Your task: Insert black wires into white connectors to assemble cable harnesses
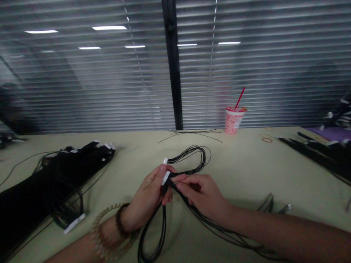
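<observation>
Near the middle of the table my left hand (152, 186) is closed around a white connector (166, 178) from which a bundle of thin black wires (201, 160) runs. A second white connector (165, 160) sits just above the fingertips, joined to the looped wires. Another loop of black wire (151, 233) hangs below the left hand. My right hand (204, 193) pinches black wires close to the first connector, with thumb and forefinger together. From there wire strands (219, 231) trail toward the lower right, partly hidden under the right forearm.
A thick pile of black wires (24, 197) with white connectors lies at left, one connector (74, 223) at its near side. More wire bundles (320, 157) lie at right. A pink cup (234, 120) with a straw, rubber bands (266, 140) and loose wires (192, 132) are near the blinds.
</observation>
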A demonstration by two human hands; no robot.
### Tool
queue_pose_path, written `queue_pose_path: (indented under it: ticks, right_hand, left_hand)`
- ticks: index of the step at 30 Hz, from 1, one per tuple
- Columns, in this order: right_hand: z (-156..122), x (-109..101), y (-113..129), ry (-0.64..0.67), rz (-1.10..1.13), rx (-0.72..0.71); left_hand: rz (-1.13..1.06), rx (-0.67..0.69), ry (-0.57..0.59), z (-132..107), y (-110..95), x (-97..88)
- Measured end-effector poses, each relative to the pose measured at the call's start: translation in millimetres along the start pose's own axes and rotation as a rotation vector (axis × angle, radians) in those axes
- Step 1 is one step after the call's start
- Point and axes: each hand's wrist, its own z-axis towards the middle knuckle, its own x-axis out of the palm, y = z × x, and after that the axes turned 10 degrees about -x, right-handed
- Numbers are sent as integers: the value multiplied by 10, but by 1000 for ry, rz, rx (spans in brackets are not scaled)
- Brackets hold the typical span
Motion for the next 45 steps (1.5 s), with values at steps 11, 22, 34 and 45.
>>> queue_pose_path:
  ticks: [11,22,34,45]
  right_hand:
    - [-23,-41,36,91,-351,-327]
    - [-10,-40,-30,52,-421,-222]
    - [-24,-73,-36,151,-540,-321]
    - [45,-87,-55,158,-603,-215]
  left_hand:
    - [136,41,-24,-24,42,16]
    - [289,89,-30,-30,42,36]
    - [281,78,-39,-34,80,38]
    - [346,115,16,-42,68,27]
